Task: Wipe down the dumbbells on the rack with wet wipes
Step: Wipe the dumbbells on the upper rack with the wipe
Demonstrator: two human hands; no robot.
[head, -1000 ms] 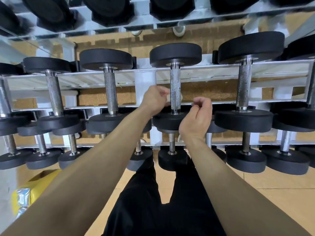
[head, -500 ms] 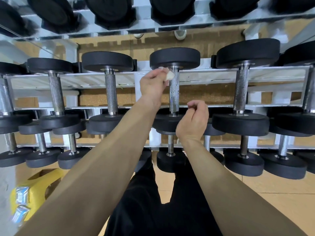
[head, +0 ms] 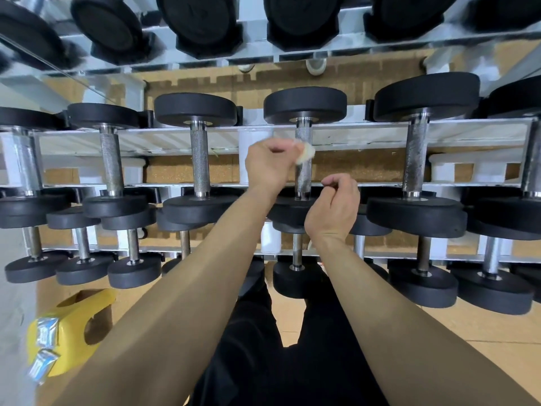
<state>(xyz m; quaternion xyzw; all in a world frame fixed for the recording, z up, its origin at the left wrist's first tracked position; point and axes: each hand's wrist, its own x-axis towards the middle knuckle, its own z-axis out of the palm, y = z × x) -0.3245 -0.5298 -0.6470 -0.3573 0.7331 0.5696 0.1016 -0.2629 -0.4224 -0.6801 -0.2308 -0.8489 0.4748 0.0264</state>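
Your left hand [head: 269, 168] is up at the middle tier of the rack [head: 175, 142]. Its fingers are curled tight round a small white wipe [head: 306, 153], pinching it against the handle [head: 303, 177] of the centre dumbbell [head: 304, 105]. The wipe pokes out past your fingertips and sits on the upper part of that knurled steel bar, just below the far black head.

Your right hand [head: 333, 209] is lower, just to the right of the same handle, down by the near head. Its fingers are curled in with the tips close to the thumb, and I can't tell whether they're pinching anything. It looks clear of the bar.

The dumbbell lies across the two white rails, one head far and one near, with neighbours on both sides. The one on the right is bigger. There's a row of smaller ones on the tier below and large black heads on the tier above.

At lower left a yellow box [head: 73, 326] sits on the floor [head: 483, 332], with silvery packets [head: 44, 332] at its left end. Your black trousers [head: 292, 347] show between your forearms.
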